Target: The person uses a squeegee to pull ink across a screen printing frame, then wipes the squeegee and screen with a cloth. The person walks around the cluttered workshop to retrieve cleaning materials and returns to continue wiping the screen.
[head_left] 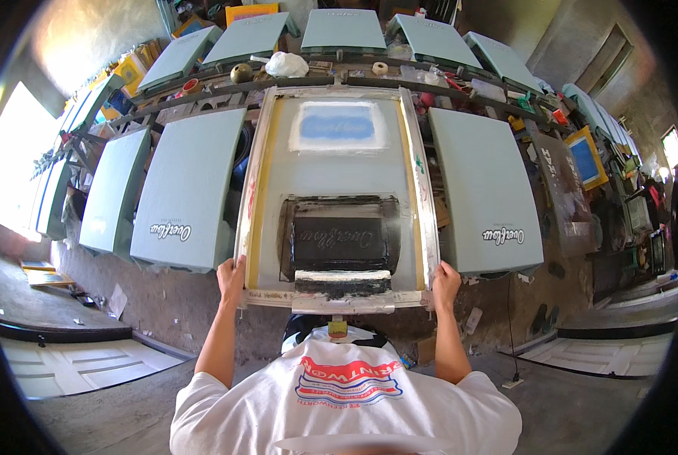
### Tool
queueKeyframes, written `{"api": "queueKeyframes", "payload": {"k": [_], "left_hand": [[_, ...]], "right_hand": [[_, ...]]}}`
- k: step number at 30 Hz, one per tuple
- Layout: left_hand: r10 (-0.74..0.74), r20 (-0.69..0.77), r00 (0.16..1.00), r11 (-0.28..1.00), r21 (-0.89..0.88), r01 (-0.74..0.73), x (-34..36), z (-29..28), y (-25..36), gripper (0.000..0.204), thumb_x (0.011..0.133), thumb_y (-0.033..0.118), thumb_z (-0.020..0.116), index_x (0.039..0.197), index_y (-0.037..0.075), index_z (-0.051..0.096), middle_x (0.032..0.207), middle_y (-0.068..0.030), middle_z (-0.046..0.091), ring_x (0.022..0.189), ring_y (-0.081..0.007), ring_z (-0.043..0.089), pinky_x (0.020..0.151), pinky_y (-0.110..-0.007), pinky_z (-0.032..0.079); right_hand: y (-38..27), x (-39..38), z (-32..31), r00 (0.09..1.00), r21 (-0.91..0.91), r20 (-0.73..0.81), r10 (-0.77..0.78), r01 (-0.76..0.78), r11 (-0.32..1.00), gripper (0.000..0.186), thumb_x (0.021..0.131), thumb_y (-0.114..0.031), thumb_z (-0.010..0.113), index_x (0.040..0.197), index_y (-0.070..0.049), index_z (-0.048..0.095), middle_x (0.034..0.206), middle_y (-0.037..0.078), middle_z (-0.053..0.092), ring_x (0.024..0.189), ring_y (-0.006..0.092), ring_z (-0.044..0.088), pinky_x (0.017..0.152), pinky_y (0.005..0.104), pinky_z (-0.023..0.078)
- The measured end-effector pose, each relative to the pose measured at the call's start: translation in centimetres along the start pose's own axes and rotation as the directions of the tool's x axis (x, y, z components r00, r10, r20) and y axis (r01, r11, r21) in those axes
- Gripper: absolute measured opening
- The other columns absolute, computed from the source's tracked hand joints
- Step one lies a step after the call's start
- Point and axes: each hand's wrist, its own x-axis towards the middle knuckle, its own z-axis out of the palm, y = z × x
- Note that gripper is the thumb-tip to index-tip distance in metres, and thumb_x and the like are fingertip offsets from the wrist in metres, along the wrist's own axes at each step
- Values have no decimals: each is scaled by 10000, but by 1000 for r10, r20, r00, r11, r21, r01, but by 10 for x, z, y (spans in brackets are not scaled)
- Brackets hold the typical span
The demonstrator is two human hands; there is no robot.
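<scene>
Bearing script lettering [331, 239]: held screen [339, 179]

The screen frame [424, 206] is silver, its strips [264, 189] yellow.

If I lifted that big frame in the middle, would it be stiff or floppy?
The frame would probably stay stiff, because rails run along its sides. The thin sheet stretched across it might dent if poked. The bar lying inside its near end might slide.

Glare fills an opening [16, 163] at left, perhaps a window; a grey wall [570, 38] stands upper right, grey floor [138, 409] below.
</scene>
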Motion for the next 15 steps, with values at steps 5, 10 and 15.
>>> {"api": "queueKeyframes", "payload": {"k": [5,10,15], "left_hand": [[26,8,1000,998,61,-27,9,1,-9,545,969,393,689,738,-78,543,612,-151,483,632,-182,391,583,-444,398],[11,21,1000,999,49,-12,9,5,-13,555,972,407,681,747,-85,558,623,-182,516,617,-210,418,600,-447,412],[-3,29,1000,996,93,1,15,12,-15,546,973,409,670,750,-81,574,636,-207,544,596,-254,478,609,-450,428]], "right_hand": [[5,3,4,1000,-48,16,9,-8,999,331,917,-146,608,1149,73,692,1074,300,709,1040,434,694,907,436,527],[11,8,7,997,-103,72,19,-11,995,330,916,-145,613,1138,82,705,1103,291,716,1068,435,687,951,441,521],[20,12,16,998,-141,63,28,-19,990,336,915,-145,609,1151,70,714,1123,280,719,1077,431,683,977,459,514]]}}
